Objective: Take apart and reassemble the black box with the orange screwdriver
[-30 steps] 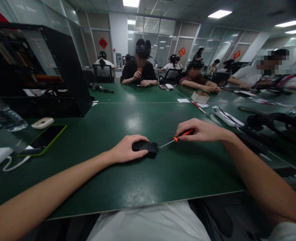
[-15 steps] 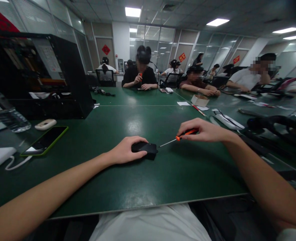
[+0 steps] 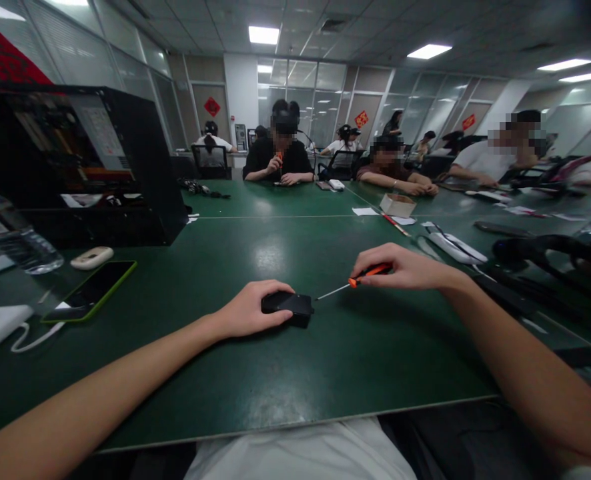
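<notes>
A small black box-shaped device (image 3: pixel 299 308) lies on the green table (image 3: pixel 275 373), with a little nub on its right end. Wrapped round its left part is my left hand (image 3: pixel 255 308), thumb along the near side and fingers over the far side. My right hand (image 3: pixel 393 267) grips the orange and black handle of a screwdriver (image 3: pixel 336 289). The thin metal shaft points left and slightly down. Its tip sits close to the device's right end; whether the two touch I cannot tell.
At left stand an open black computer case (image 3: pixel 140 167), a water bottle (image 3: pixel 25 240), a green-edged phone (image 3: pixel 93 291) and a white charger (image 3: pixel 0 327). A small cardboard box (image 3: pixel 397 205), a white power strip (image 3: pixel 455 245) and dark cables lie right. Co-workers sit across the table.
The whole view has shifted down slightly. My left hand stays on the black device, and my right hand keeps the screwdriver in nearly the same place beside it.
</notes>
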Motion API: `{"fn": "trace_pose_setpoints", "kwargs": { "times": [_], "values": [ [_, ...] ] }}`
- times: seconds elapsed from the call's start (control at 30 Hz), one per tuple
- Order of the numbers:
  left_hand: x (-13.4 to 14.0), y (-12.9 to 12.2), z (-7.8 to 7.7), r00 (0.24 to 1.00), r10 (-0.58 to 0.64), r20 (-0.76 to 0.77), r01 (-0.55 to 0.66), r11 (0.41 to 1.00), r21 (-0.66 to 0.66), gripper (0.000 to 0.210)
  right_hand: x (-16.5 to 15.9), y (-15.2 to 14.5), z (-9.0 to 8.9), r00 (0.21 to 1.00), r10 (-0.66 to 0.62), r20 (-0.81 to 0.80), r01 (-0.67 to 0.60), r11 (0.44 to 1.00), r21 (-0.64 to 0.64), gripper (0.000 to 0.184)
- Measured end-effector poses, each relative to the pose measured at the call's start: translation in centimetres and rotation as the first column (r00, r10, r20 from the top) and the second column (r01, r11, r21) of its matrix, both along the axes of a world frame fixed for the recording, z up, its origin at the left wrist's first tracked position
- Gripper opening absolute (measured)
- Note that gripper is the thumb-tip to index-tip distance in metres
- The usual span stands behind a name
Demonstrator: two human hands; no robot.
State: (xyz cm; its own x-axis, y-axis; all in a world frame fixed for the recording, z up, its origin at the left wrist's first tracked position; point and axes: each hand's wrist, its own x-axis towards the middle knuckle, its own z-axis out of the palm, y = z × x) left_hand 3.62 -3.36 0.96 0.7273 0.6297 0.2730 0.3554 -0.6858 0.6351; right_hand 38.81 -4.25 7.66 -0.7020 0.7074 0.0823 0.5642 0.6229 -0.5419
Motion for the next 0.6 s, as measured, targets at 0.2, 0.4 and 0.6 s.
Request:
{"fn": "trace_pose_setpoints", "kwargs": {
  "times": [0.2, 0.4, 0.6],
  "values": [
    [-0.01, -0.05, 0.1, 1.0, 0.0, -0.008, 0.0, 1.0, 0.008, 0.036, -0.09, -0.2, 0.01, 1.0, 0.007, -0.014, -0.007, 1.0, -0.001, 0.032],
    [0.09, -0.19, 0.2, 1.0, 0.005, -0.003, -0.005, 1.0, 0.012, 0.036, -0.37, -0.22, -0.07, 1.0, 0.011, -0.021, -0.011, 1.0, -0.01, 0.034],
    [0.13, -0.19, 0.19, 1.0, 0.002, -0.004, -0.002, 1.0, 0.005, 0.037, -0.78, -0.22, -0.2, 0.999, 0.02, -0.031, -0.021, 0.999, -0.029, 0.034]
  ]
}}
